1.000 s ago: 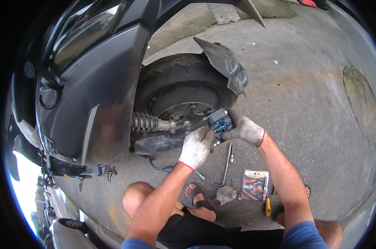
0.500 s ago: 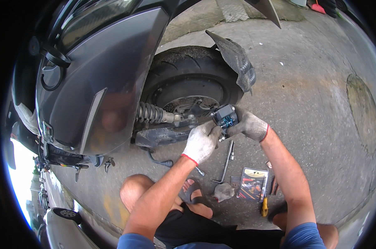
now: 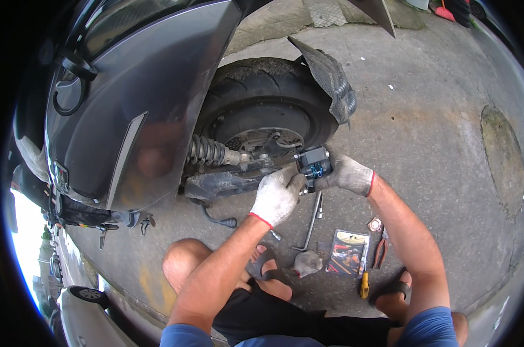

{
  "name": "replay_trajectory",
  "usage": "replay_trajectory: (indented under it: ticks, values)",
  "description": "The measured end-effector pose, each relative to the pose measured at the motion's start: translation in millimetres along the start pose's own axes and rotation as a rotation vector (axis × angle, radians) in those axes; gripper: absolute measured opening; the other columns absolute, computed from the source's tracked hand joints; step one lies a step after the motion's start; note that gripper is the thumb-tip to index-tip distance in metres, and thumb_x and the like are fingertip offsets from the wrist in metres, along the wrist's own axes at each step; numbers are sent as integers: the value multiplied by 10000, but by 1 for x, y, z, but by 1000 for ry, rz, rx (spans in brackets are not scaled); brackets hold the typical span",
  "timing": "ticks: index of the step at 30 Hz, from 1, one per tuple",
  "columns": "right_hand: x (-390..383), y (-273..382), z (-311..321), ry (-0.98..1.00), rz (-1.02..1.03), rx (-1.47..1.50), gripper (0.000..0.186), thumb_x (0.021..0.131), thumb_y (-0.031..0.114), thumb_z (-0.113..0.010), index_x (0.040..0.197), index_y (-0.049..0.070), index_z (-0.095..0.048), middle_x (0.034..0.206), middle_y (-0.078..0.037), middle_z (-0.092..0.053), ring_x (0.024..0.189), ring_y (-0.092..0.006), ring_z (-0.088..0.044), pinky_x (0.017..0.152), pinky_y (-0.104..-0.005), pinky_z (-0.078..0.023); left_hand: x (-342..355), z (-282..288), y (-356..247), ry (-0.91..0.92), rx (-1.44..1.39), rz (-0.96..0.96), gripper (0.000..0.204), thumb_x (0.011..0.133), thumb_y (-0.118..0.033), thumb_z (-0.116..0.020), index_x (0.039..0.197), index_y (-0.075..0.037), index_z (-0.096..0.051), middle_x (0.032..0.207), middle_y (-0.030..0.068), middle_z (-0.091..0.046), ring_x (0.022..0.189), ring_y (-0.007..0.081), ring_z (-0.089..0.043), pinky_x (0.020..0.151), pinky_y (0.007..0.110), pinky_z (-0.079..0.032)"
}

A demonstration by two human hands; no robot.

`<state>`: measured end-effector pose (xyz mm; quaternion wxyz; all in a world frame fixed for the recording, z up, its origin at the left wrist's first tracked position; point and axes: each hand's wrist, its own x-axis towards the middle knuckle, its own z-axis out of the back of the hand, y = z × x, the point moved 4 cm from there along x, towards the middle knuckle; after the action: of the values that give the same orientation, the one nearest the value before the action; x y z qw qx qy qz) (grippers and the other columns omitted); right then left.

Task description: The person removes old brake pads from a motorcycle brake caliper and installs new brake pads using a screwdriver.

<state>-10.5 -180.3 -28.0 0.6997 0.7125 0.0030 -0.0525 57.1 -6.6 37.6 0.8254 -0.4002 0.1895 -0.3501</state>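
Observation:
A black brake caliper (image 3: 315,163) with blue parts inside is held up in front of the motor scooter's rear wheel (image 3: 267,107). My right hand (image 3: 352,176), in a dirty white work glove with a red cuff, grips its right side, fingers curled round the back. My left hand (image 3: 275,196), gloved alike, is closed with thumb and fingertips pinched at the caliper's left edge. Whether a small part is also between those fingers is hidden. Behind them are the brake disc (image 3: 259,139) and the dusty swingarm cover (image 3: 224,183).
Below my hands lie an L-shaped wrench (image 3: 311,225), a crumpled grey cloth (image 3: 308,264), a flat printed package (image 3: 348,253), a yellow-handled screwdriver (image 3: 364,285) and red-handled pliers (image 3: 381,250). A shock absorber (image 3: 207,151) and dark body panel (image 3: 152,104) stand left; a mudguard (image 3: 330,78) juts out behind.
The view has shifted a little, and the pliers and my right foot show more. My left fingers have moved slightly at the caliper's edge. Both hands keep their hold.

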Motion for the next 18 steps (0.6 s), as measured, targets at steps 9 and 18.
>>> replay_trajectory:
  ticks: [9, 18]
  values:
    - [-7, 35, -7, 24, -19, -354, 984, 755, 280, -884, 1478, -40, -298, 1178, -152, -669, 1079, -213, -649, 946, -337, -526, -9, 9, 4, -28, -112, 41, 209, 973, -163, -582, 922, 33, -634, 680, 78, -602, 588, 143, -614, 562, 314, -485]
    - [-14, 45, -9, 128, -122, 439, 640, 1011, 366, -600, 1486, -8, -391, 1290, -128, -619, 1102, -201, -663, 859, -362, -622, -7, 16, 2, -34, -178, 77, 260, 981, -205, -563, 912, 32, -645, 710, 153, -646, 589, 223, -663, 585, 365, -511]
